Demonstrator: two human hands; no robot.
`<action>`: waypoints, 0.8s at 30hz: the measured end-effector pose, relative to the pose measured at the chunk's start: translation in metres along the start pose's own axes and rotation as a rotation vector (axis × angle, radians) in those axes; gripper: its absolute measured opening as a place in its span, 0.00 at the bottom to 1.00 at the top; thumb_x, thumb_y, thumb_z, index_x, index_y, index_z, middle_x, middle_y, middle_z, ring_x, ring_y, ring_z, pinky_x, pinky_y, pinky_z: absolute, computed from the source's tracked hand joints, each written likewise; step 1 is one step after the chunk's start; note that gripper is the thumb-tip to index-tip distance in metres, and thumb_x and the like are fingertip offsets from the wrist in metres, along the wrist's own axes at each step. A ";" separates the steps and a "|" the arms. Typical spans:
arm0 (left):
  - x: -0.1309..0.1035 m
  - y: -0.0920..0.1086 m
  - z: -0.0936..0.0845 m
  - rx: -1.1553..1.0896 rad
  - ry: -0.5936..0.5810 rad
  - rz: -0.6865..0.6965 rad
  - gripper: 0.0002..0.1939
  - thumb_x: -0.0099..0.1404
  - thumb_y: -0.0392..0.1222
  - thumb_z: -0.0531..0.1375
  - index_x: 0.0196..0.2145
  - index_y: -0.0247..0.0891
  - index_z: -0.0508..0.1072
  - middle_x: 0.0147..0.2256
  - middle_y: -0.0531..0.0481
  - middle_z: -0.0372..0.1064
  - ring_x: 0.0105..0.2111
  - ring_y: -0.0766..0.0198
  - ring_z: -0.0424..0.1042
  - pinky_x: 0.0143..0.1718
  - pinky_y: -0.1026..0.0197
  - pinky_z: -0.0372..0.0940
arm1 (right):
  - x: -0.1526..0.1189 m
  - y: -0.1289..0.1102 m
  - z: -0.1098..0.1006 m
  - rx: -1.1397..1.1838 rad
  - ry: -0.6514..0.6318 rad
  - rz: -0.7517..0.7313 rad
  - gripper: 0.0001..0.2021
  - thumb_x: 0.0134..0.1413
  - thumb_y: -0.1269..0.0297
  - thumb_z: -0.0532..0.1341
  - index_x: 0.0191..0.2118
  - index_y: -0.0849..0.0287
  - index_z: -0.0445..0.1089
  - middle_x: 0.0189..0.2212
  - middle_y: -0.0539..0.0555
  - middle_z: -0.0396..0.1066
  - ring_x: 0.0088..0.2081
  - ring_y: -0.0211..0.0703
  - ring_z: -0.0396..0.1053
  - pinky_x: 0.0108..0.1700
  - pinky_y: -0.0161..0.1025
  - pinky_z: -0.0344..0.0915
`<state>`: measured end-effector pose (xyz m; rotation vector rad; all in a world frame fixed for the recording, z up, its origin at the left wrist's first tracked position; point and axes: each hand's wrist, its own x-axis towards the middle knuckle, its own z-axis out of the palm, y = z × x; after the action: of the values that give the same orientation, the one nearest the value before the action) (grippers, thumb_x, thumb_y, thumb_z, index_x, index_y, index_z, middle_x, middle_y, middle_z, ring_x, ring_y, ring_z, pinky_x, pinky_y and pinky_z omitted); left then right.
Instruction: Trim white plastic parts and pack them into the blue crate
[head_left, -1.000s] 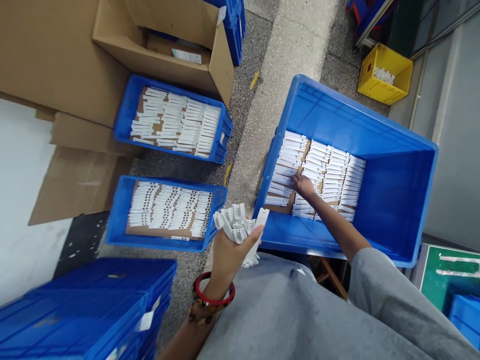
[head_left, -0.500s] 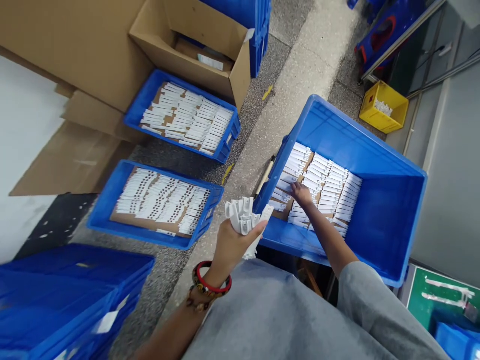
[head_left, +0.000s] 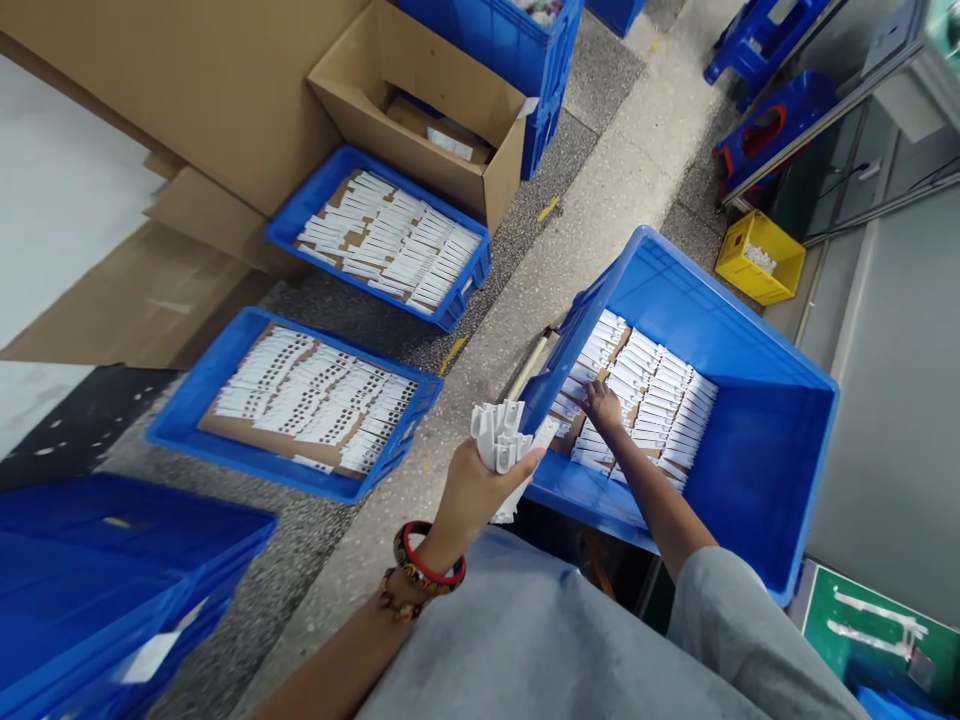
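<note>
At left, the shallow blue tray (head_left: 247, 467) lay undisturbed as the view swung round. The left hand's (head_left: 480, 485) grip stayed closed round a bundle of white strips (head_left: 501, 435). Rightward, the right hand (head_left: 604, 408) lingered at the leftmost row of strips (head_left: 598, 347) inside the deep blue bin (head_left: 757, 380) — whether pinching one, I couldn't tell — so no transfer showed.

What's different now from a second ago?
Mostly the view: it has swung round, bringing more of the blue stools into sight at top right. Nothing was visibly picked up or let go. The left hand still grips its bundle of white pieces, and the right hand is still at the white strips in the large blue bin.
</note>
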<state>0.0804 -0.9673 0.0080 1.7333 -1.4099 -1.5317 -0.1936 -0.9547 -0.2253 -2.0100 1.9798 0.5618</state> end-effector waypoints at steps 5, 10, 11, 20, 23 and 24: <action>0.001 0.000 0.000 0.008 0.009 -0.021 0.14 0.48 0.53 0.63 0.21 0.40 0.68 0.19 0.51 0.72 0.23 0.58 0.74 0.25 0.63 0.68 | -0.012 -0.008 0.002 0.012 -0.035 -0.147 0.16 0.66 0.54 0.52 0.50 0.61 0.63 0.48 0.63 0.66 0.48 0.50 0.64 0.45 0.40 0.64; 0.001 -0.004 -0.001 0.041 0.008 -0.009 0.14 0.49 0.53 0.64 0.23 0.40 0.70 0.21 0.50 0.73 0.24 0.57 0.75 0.27 0.61 0.69 | -0.014 -0.014 0.007 0.008 -0.076 -0.261 0.11 0.64 0.61 0.57 0.48 0.60 0.65 0.47 0.61 0.67 0.47 0.49 0.65 0.42 0.39 0.64; 0.001 -0.004 -0.001 0.042 0.006 -0.009 0.14 0.49 0.53 0.64 0.23 0.40 0.70 0.21 0.50 0.74 0.25 0.56 0.75 0.28 0.61 0.69 | -0.014 -0.014 0.007 0.006 -0.076 -0.268 0.11 0.64 0.62 0.56 0.48 0.61 0.65 0.47 0.61 0.68 0.47 0.49 0.65 0.42 0.39 0.64; 0.000 -0.002 0.000 0.025 -0.013 -0.010 0.14 0.51 0.53 0.63 0.26 0.38 0.73 0.24 0.50 0.77 0.27 0.56 0.77 0.30 0.62 0.70 | -0.021 -0.028 0.004 0.028 -0.077 -0.477 0.14 0.68 0.59 0.52 0.50 0.63 0.65 0.47 0.61 0.68 0.48 0.49 0.63 0.49 0.43 0.61; 0.000 -0.001 0.000 0.039 -0.019 -0.019 0.14 0.51 0.52 0.63 0.25 0.38 0.73 0.23 0.49 0.77 0.27 0.56 0.77 0.29 0.62 0.69 | -0.023 -0.035 0.007 0.032 -0.088 -0.558 0.12 0.68 0.66 0.50 0.50 0.63 0.67 0.47 0.61 0.68 0.47 0.48 0.63 0.49 0.44 0.60; 0.000 -0.002 0.000 0.047 -0.019 -0.019 0.14 0.50 0.52 0.63 0.24 0.38 0.73 0.23 0.49 0.77 0.27 0.56 0.77 0.29 0.62 0.69 | -0.023 -0.036 0.008 0.033 -0.091 -0.572 0.12 0.68 0.68 0.49 0.49 0.64 0.67 0.47 0.61 0.69 0.47 0.48 0.63 0.49 0.44 0.60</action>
<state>0.0807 -0.9665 0.0066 1.7692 -1.4540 -1.5407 -0.1580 -0.9293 -0.2255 -2.3341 1.2577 0.4636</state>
